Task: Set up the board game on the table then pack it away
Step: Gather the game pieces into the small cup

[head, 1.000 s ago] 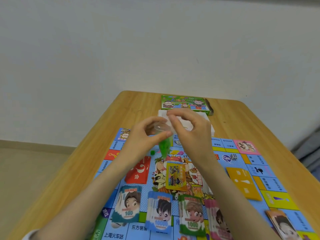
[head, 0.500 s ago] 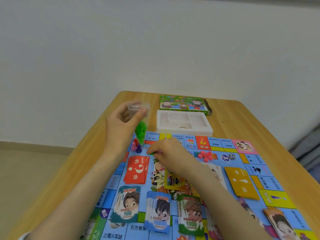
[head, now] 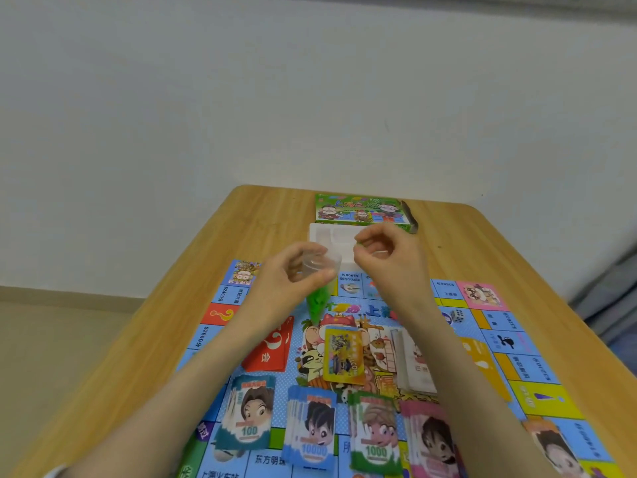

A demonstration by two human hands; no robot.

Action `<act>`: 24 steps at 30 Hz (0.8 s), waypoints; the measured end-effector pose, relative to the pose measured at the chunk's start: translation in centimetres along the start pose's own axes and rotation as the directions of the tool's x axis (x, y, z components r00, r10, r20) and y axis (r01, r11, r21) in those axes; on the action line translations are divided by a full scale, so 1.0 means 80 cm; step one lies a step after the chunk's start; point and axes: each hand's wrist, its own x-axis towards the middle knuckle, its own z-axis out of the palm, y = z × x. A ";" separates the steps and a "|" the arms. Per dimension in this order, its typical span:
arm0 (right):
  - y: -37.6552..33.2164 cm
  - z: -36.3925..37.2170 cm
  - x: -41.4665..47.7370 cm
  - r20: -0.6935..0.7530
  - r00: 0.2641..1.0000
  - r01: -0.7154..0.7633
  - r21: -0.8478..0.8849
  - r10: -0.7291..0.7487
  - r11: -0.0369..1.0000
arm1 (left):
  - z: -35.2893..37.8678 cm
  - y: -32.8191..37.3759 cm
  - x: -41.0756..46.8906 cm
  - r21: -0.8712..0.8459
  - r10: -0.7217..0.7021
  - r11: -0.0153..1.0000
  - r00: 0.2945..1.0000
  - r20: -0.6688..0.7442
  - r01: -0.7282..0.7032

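The blue game board [head: 220, 326] lies spread on the wooden table [head: 144, 339]. My left hand [head: 289, 274] grips the open mouth of a small clear plastic bag [head: 319, 298] with green pieces at its bottom, held above the board's far edge. My right hand [head: 389, 257] is raised beside the bag, pinching a small green piece [head: 358, 246] between thumb and fingertips. Money stacks [head: 312, 426] line the near edge. A red card deck [head: 272, 346], a yellow card [head: 344, 353] and an orange deck [head: 482, 360] lie on the board.
A white plastic box insert [head: 324, 232] sits beyond the board, partly behind my hands. The green game box [head: 358, 210] lies at the table's far edge. A white die [head: 457, 315] rests on the board's right side. A wall stands behind the table.
My right hand rose from the board with a green piece to beside the bag. My left hand brought the bag back toward the centre.
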 end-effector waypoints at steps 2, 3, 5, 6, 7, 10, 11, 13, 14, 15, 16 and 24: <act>-0.014 0.000 -0.003 0.057 0.998 0.004 0.174 -0.014 0.985 | 0.001 -0.002 0.001 -0.012 0.004 1.000 1.000 0.011 -0.004; -0.020 0.001 -0.004 0.104 0.994 0.015 0.205 -0.037 0.979 | 0.001 -0.002 0.001 -0.020 0.004 1.000 1.000 0.012 -0.004; -0.024 0.008 -0.008 0.181 0.979 0.061 0.181 -0.095 0.982 | 0.001 -0.002 0.000 -0.026 0.003 1.000 1.000 0.008 -0.003; -0.023 0.012 -0.010 0.199 0.972 0.098 0.127 -0.123 0.987 | 0.001 -0.001 0.000 -0.030 0.007 1.000 1.000 0.008 -0.006; -0.021 0.015 -0.012 0.205 0.968 0.139 0.056 -0.148 0.989 | 0.001 -0.001 -0.001 -0.031 0.011 0.999 1.000 0.013 -0.011; -0.021 0.017 -0.012 0.206 0.956 0.227 -0.078 -0.207 0.971 | 0.001 -0.002 0.000 -0.019 0.017 1.000 1.000 0.015 -0.017; -0.022 0.015 -0.011 0.185 0.959 0.236 -0.089 -0.217 0.968 | 0.000 -0.003 0.000 -0.011 0.010 1.000 1.000 0.013 -0.010; -0.027 0.002 -0.006 0.105 0.979 0.182 -0.068 -0.175 0.981 | -0.002 -0.005 0.000 0.011 -0.003 1.000 1.000 0.009 0.003; -0.029 -0.009 -0.001 0.076 0.989 0.135 -0.074 -0.129 0.988 | -0.003 -0.006 0.002 0.022 -0.003 1.000 1.000 0.008 0.003; -0.029 -0.022 0.003 0.083 0.994 0.076 -0.119 -0.067 0.990 | -0.004 -0.007 0.001 0.037 -0.007 0.999 1.000 0.007 0.007; -0.027 -0.037 0.008 0.140 0.990 0.027 -0.243 0.007 0.970 | -0.005 -0.007 0.002 0.048 -0.006 0.999 1.000 0.001 0.006; 0.017 -0.069 -0.005 0.375 0.753 0.071 -0.863 0.541 0.499 | -0.003 -0.004 0.004 0.062 0.009 0.998 1.000 0.010 -0.010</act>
